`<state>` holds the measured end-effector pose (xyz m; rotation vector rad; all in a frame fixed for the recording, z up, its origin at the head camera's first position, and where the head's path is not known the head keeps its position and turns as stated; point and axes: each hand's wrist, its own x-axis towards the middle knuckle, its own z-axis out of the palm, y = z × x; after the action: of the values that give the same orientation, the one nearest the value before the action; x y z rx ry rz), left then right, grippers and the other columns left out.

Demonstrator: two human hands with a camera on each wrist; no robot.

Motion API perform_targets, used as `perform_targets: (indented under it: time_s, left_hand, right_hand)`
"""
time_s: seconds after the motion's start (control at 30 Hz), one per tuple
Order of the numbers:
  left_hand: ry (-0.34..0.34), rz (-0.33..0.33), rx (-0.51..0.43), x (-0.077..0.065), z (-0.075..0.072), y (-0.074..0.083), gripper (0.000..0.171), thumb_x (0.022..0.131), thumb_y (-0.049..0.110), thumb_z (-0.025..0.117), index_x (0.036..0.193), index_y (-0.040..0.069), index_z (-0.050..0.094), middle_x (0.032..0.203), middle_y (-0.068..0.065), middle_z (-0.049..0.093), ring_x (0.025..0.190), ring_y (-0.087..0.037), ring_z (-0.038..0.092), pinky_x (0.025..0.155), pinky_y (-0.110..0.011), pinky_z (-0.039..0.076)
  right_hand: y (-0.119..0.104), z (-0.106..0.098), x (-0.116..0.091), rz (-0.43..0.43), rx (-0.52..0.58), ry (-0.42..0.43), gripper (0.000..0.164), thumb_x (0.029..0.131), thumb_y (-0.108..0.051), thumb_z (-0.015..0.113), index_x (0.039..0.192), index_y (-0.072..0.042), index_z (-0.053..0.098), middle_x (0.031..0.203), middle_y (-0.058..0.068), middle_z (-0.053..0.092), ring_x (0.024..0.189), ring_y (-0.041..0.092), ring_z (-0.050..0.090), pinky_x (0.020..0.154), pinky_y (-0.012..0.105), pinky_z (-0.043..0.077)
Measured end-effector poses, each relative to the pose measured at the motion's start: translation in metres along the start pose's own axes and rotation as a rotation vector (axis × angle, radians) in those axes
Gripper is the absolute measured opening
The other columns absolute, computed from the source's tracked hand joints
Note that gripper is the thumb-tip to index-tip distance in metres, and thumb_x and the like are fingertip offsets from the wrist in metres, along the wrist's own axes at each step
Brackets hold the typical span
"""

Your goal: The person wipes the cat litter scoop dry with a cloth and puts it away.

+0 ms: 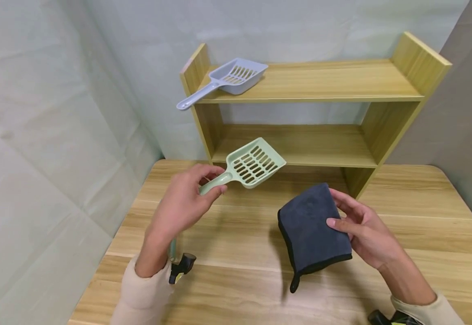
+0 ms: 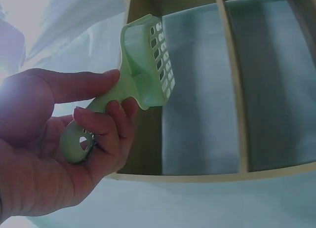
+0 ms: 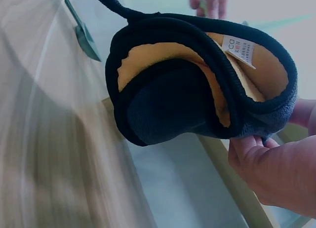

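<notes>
My left hand grips the handle of a pale green slotted litter scoop, raised in front of the shelf unit. In the left wrist view, the thumb and curled fingers wrap the scoop's handle. On the right, my right hand pinches the edge of a folded dark grey cloth, held above the table. The right wrist view shows the cloth's orange inner side, black trim, hanging loop and white label. A lavender litter scoop lies on the top shelf, its handle jutting past the left end.
A wooden shelf unit stands at the back of the wooden table. A darker green scoop-like thing lies on the table, mostly hidden behind my left wrist in the head view. Pale fabric hangs around the table.
</notes>
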<state>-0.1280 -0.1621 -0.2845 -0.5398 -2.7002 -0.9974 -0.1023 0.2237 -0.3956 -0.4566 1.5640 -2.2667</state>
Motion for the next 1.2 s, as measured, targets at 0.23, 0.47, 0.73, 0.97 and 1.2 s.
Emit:
perform_targets:
  time_s: [0.23,0.47,0.73,0.97,1.2]
  left_hand:
    - [0.032,0.066,0.034,0.008,-0.017,0.014,0.030,0.095,0.010,0.082,0.124,0.007,0.077,0.106,-0.006,0.079,0.085,-0.020,0.066,0.074,-0.032,0.048]
    - [0.071,0.132,0.073,0.016,-0.032,0.030,0.027,0.095,0.010,0.081,0.122,0.005,0.077,0.106,-0.008,0.079,0.083,-0.022,0.065,0.073,-0.034,0.047]
    - [0.090,0.142,0.087,0.033,-0.048,0.051,0.025,0.096,0.012,0.079,0.121,0.007,0.078,0.106,-0.006,0.079,0.084,-0.021,0.064,0.073,-0.035,0.046]
    - [0.068,0.117,0.052,0.055,-0.059,0.067,0.026,0.098,0.015,0.077,0.123,0.006,0.077,0.117,-0.010,0.080,0.112,-0.025,0.073,0.097,-0.042,0.055]
    - [0.009,0.038,0.075,0.090,-0.063,0.080,0.029,0.100,0.020,0.075,0.126,0.007,0.077,0.122,-0.010,0.079,0.113,-0.026,0.072,0.104,-0.043,0.052]
  right_hand:
    - [0.004,0.000,-0.001,0.032,-0.007,0.031,0.063,0.106,0.010,0.050,0.160,-0.023,0.046,0.142,-0.003,0.059,0.094,0.018,0.079,0.076,0.034,0.066]
    - [0.008,0.000,-0.001,0.037,0.003,0.020,0.064,0.106,0.011,0.050,0.160,-0.023,0.045,0.146,-0.004,0.057,0.094,0.017,0.079,0.077,0.034,0.066]
    - [0.011,0.002,-0.002,0.030,-0.001,0.009,0.064,0.106,0.012,0.050,0.160,-0.022,0.047,0.145,-0.004,0.058,0.090,0.016,0.079,0.075,0.034,0.066]
    - [0.011,0.002,-0.002,0.028,-0.008,0.002,0.064,0.106,0.011,0.050,0.161,-0.022,0.046,0.145,-0.004,0.058,0.091,0.015,0.079,0.076,0.034,0.066]
    - [0.011,0.001,-0.002,0.022,-0.001,-0.012,0.065,0.106,0.013,0.049,0.161,-0.022,0.046,0.144,-0.004,0.058,0.090,0.014,0.078,0.076,0.033,0.066]
